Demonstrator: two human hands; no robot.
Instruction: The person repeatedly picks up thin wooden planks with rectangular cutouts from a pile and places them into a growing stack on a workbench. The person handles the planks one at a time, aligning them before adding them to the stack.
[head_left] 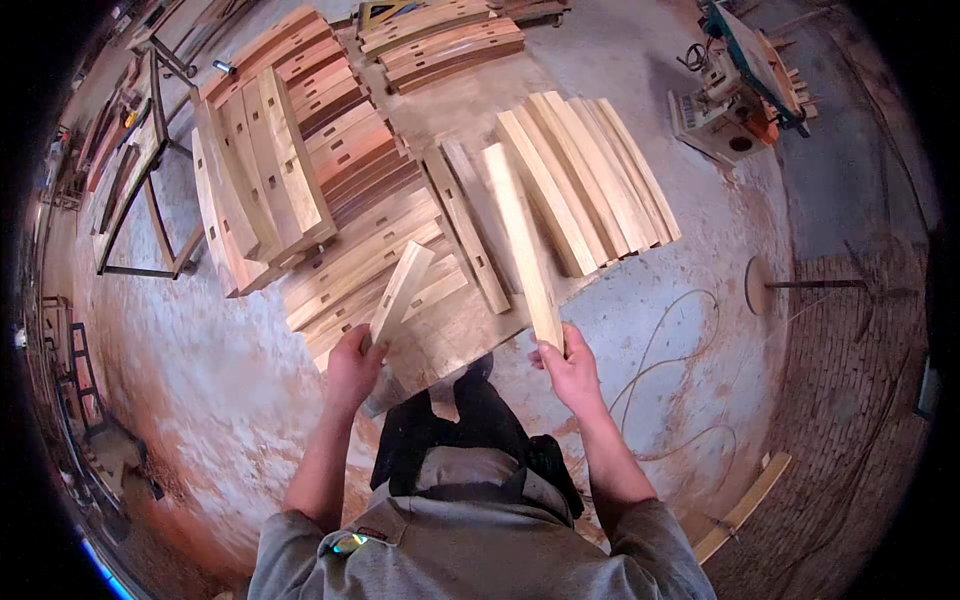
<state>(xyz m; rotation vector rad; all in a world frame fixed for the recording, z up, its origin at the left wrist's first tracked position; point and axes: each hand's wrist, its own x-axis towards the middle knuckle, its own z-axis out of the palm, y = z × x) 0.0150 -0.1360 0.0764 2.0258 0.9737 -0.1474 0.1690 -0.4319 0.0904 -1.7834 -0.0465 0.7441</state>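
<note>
My left hand (pixel 355 367) is closed round the lower end of a short pale wooden piece (pixel 403 290), which tilts up over the table. In my right hand (pixel 566 365) is the near end of a longer pale wooden slat (pixel 525 245); it points away from me. Beneath them lies the worktable (pixel 450 340). A darker slotted rail (pixel 470 230) rests between the two held pieces. To the right of the long slat, several pale slats (pixel 590 180) lie side by side. Slotted wooden rails (pixel 365 250) are stacked left of my left hand's piece.
More slotted boards (pixel 265 160) are piled at the left, with another stack (pixel 450 50) at the far end. A metal-framed rack (pixel 150 190) stands left. A machine with a handwheel (pixel 725 110) stands far right. A cable (pixel 640 380) loops over the floor, near a loose plank (pixel 745 505).
</note>
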